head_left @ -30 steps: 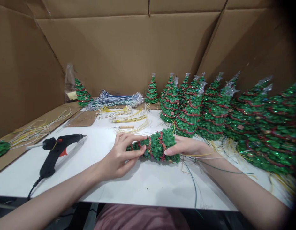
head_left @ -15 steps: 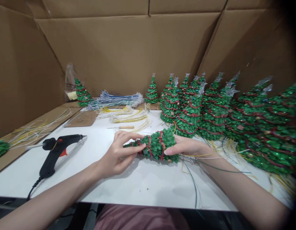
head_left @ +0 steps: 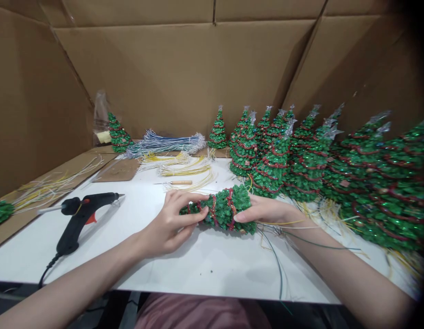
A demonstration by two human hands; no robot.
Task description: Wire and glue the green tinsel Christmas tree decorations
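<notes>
Black glue gun (head_left: 76,221) out on the left, lying on the white table (head_left: 184,278)! Next along, the left hand (head_left: 174,224), thumb and fingers closed around the narrow end of a green tree (head_left: 228,209), tipped on its side at mid-table. Now the right hand (head_left: 266,209), clamped on the wide base, thumb in front, other fingers hidden. Loose wires (head_left: 276,254) trail from that end, and star-topped trees (head_left: 275,160) crowd the right!
</notes>
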